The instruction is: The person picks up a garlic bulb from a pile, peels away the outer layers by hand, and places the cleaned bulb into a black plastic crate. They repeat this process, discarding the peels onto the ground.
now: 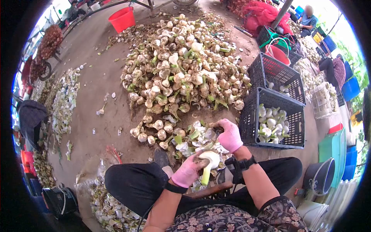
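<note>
My left hand [188,171], in a pink glove, is closed around a garlic bulb [210,157] with a white, peeled side and a green stem pointing down. To its upper right, my right hand [229,135], also gloved in pink, has its fingers pressed together over brownish matter that I cannot make out. Below and between the hands lie loose white and green peelings [196,136]. A large heap of untrimmed garlic bulbs [181,65] rises in front, with a few bulbs at its near edge. Cleaned bulbs [271,123] lie in a black crate [281,145] to the right.
Behind that crate stands another black crate [261,70], with a red bucket [277,55] beyond. A second red bucket [122,19] is at the back left. Peelings [63,104] cover ground at left. A dark bucket [319,176] stands at right. People sit at the far right.
</note>
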{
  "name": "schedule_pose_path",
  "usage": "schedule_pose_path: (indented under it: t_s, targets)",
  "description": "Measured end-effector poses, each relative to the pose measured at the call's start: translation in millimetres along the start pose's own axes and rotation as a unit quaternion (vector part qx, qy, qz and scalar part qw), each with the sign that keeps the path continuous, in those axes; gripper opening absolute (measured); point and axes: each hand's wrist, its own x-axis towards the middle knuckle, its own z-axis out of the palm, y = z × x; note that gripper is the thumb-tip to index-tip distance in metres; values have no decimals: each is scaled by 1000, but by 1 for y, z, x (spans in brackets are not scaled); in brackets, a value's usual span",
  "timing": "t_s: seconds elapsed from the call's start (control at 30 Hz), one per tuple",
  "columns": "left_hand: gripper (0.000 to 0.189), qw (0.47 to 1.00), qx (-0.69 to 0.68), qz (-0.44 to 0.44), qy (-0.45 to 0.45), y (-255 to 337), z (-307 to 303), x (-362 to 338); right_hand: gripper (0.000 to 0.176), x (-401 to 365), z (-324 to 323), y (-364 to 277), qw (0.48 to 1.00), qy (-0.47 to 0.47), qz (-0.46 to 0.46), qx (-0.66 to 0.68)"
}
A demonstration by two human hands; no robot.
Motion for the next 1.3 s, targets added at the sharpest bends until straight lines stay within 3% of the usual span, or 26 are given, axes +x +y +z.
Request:
schedule_pose_path:
  t_s: [0.03, 0.07, 0.1, 0.17, 0.2, 0.23, 0.3, 0.37, 0.43, 0.7, 0.83, 0.93, 0.97, 1.07, 1.13, 1.2, 1.23, 1.3]
  targets:
    - [52, 1000, 1, -1, 0, -1, 0, 0, 37, 0, 1, 9, 998, -9, 12, -59]
    - [59, 999, -29, 37, -12, -3, -1, 0, 39, -3, -4, 6, 996, -70, 50, -33]
    - [65, 995, -61, 74, -22, -6, -3, 0, 39, -6, -6, 4, 996, -73, 50, -33]
    - [66, 994, -92, 59, -27, -9, -11, 6, 30, -15, -13, -5, 993, -44, -100, 52]
    - [68, 992, -99, 74, -17, -8, -11, 8, 31, -23, -22, -18, 972, -99, 4, 215]
    - [71, 990, -105, 89, -8, -8, -10, 9, 31, -27, -31, -28, 972, -99, 5, 214]
    - [73, 990, -107, 94, 5, -11, -10, 12, 43, -33, -45, -44, 956, -193, 43, 217]
    - [69, 988, -108, 108, 3, -12, -10, 13, 39, -39, -43, -54, 959, -162, 42, 230]
    - [67, 987, -108, 116, 2, -13, -9, 14, 32, -40, -42, -56, 990, -116, -22, 73]
    - [55, 990, -75, 107, 50, -16, -13, 12, 33, -44, -39, -68, 987, -105, -84, -83]
    - [52, 988, -89, 92, 82, -9, -9, 8, 21, -39, -36, -68, 984, -131, -56, -108]
    - [59, 998, 44, 15, 34, 0, -9, 4, 15, -29, -38, -59, 986, -146, -17, -74]
    - [68, 1000, 15, -16, 6, 5, 2, -2, 14, -25, -36, -51, 988, -143, 2, -52]
    - [73, 998, 15, 8, -66, -8, -5, 8, 16, -17, -3, 9, 979, -129, 45, -149]
    - [76, 998, 24, 46, -20, 0, -2, 6, 17, -18, 7, 34, 968, -127, 65, -205]
    - [76, 998, 23, 53, 17, 7, 2, 6, 20, -27, 9, 46, 935, -229, 183, -201]
    - [76, 997, 21, 58, 47, 7, 5, 7, 20, -36, 7, 49, 934, -232, 184, -200]
    - [75, 995, 18, 74, 65, -8, -6, 21, 28, -48, -1, 47, 969, -185, 82, -141]
